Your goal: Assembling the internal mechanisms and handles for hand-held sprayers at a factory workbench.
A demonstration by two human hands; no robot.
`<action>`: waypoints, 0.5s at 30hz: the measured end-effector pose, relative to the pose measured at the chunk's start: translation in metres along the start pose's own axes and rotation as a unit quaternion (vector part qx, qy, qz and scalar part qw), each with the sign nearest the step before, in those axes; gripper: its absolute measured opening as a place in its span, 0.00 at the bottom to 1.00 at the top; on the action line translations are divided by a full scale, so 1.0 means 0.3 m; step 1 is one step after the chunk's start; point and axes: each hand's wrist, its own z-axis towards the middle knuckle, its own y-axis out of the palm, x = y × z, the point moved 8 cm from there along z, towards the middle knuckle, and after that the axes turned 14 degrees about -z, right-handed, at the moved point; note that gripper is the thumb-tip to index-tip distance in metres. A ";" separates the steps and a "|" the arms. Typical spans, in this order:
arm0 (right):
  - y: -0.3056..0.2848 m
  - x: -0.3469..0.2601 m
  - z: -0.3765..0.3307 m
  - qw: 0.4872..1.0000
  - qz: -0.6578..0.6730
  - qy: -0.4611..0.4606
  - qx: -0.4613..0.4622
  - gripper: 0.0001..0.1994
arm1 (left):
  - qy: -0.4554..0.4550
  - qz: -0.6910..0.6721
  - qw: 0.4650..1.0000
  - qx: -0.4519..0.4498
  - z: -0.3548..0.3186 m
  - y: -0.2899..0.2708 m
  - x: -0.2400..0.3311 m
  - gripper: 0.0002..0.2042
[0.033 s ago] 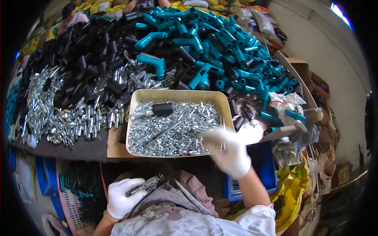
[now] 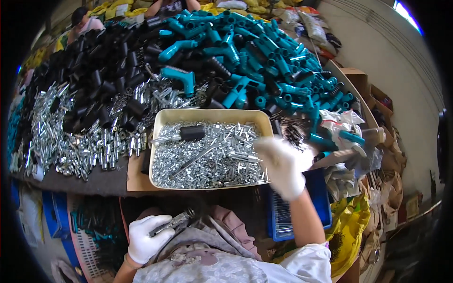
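Right hand — white-gloved, blurred — hovers at the right edge of the beige tray of small silver metal parts on the bench; its grip cannot be told. Left hand, near the lap, has its fingers clenched on a metal piece.

One view only: head-worn fisheye, looking steeply down from above your own chest. Your forearms enter from the lower edge; your left hand sits close under the lens, your right hand a little farther out over the edge of the beige tray. The tray lies near centre, close range. Facing forward, the lens takes in the heaped table beyond it, up to another person at the far top left. Straight edges bow toward the dark rim; no second view to share ground with
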 end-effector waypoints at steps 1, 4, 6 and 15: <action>-0.034 0.103 0.049 0.998 -0.043 0.035 0.035 0.08 | -0.002 -0.003 1.000 0.000 -0.002 0.002 -0.009 0.15; -0.035 0.471 0.129 0.979 -0.175 0.084 0.055 0.07 | 0.001 -0.020 1.000 -0.013 0.009 0.030 -0.011 0.14; 0.014 0.562 0.197 0.976 -0.199 0.062 0.056 0.05 | -0.002 -0.020 1.000 -0.019 0.018 0.046 0.000 0.14; 0.177 0.422 0.463 0.977 -0.201 0.018 0.067 0.09 | -0.010 -0.011 1.000 0.023 0.000 0.027 0.001 0.15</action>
